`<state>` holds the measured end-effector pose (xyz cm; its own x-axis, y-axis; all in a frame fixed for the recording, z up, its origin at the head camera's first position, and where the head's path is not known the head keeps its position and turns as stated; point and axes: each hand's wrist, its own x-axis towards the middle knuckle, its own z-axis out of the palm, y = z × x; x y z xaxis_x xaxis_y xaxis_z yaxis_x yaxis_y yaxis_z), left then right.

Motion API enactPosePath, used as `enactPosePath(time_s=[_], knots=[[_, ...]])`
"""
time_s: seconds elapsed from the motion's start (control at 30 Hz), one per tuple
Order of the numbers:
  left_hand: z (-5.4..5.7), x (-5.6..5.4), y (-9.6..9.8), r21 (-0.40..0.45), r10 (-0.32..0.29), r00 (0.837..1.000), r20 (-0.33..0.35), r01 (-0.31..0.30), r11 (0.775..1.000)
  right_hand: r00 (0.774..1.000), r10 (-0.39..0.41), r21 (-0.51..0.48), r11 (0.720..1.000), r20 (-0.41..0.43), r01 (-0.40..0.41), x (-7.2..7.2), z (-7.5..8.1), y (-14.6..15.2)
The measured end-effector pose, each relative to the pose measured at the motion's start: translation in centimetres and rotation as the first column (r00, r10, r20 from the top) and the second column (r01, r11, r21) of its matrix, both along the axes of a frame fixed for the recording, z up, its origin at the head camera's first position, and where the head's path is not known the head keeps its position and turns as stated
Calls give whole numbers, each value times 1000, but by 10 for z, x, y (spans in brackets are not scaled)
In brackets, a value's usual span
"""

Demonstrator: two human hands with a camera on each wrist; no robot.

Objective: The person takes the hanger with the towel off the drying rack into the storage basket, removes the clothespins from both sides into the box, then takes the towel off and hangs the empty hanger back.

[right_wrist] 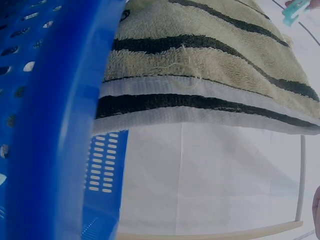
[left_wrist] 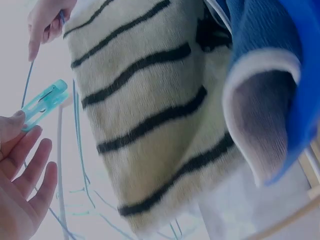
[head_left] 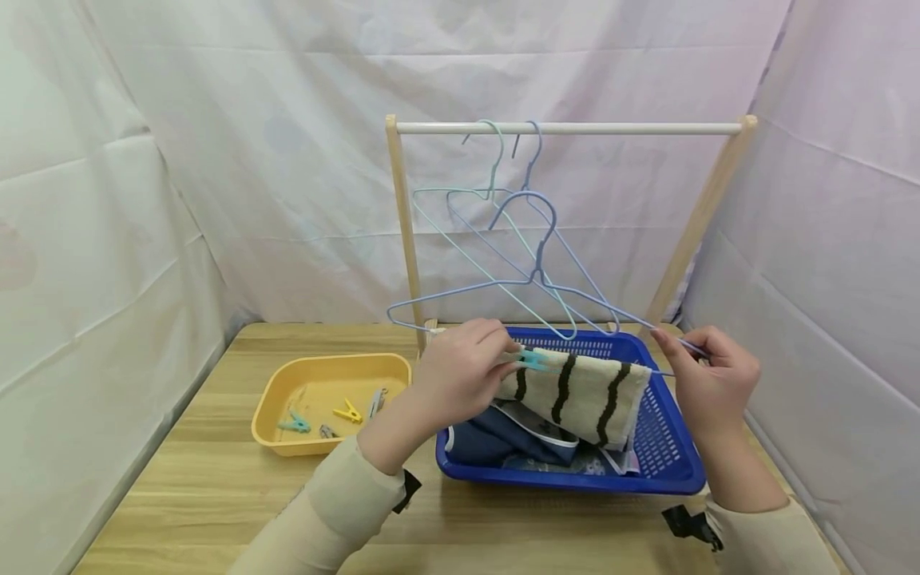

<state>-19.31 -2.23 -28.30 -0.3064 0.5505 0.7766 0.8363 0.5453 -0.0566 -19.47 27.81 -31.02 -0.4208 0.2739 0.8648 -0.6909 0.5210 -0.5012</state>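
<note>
My left hand (head_left: pixel 463 371) pinches a turquoise clothespin (left_wrist: pixel 45 104) between thumb and forefinger, close to the top edge of a towel. The cream towel (head_left: pixel 592 399) with dark wavy stripes hangs folded over the bottom bar of a blue hanger (head_left: pixel 460 292). With my right hand (head_left: pixel 719 382) I grip that hanger's right corner, thumb on the wire. In the left wrist view the towel (left_wrist: pixel 145 100) fills the middle, its fold along the wire. Beneath it, the blue basket (head_left: pixel 679 459) holds dark blue cloth (head_left: pixel 496 439) with white trim.
A yellow tray (head_left: pixel 269 399) at left holds several clothespins, among them a yellow clothespin (head_left: pixel 348 411) and a turquoise clothespin (head_left: pixel 295 423). Behind stands a wooden rack with a white rail (head_left: pixel 632 128), where a mint hanger (head_left: pixel 460 239) and a blue hanger (head_left: pixel 585 275) hang.
</note>
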Motion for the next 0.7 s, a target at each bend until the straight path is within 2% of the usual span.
enactPosePath(time_s=[0.13, 0.33, 0.7], knots=[[-2, -3, -14, 34, -3, 1000, 16, 3, 999, 1000, -1, -4, 1000, 1, 1, 3, 5, -5], [-6, -4, -37, 46, -9, 996, 94, 5, 999, 1000, 4, -17, 1000, 7, -4, 11, 13, -12], [-17, 3, -74, 52, 105, 985, 138, -113, 992, 1000, 1, -9, 1000, 5, -1, 9, 14, -12]])
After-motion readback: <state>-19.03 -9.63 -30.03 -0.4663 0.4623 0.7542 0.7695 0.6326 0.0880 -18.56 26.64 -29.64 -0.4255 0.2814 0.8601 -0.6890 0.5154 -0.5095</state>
